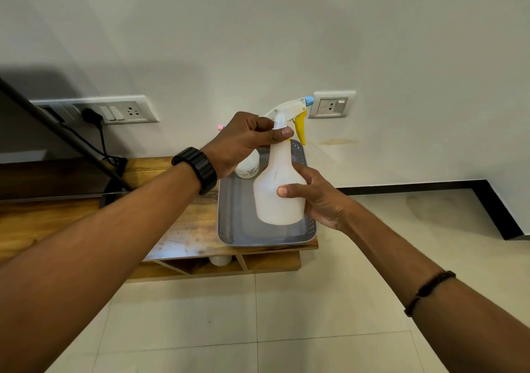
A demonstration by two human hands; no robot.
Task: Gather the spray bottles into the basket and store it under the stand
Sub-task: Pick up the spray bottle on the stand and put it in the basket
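Observation:
A white spray bottle [276, 197] with a yellow trigger and blue nozzle is held upright above the grey basket [233, 223]. My left hand [243, 140] pinches its neck just under the spray head. My right hand [318, 197] wraps the body from the right. The basket rests on the right end of the wooden stand [183, 229]. A second white bottle [248, 166] with a pink nozzle tip stands in the basket's far left corner, mostly hidden behind my left hand. Another white object [220, 259] shows in the stand's lower shelf, under the top.
A dark screen [43, 154] on a foot fills the stand's left part, its cable plugged into a wall socket panel [114, 111]. A second socket [332, 106] is on the wall behind the bottle. Pale tiled floor [258, 315] lies in front and to the right.

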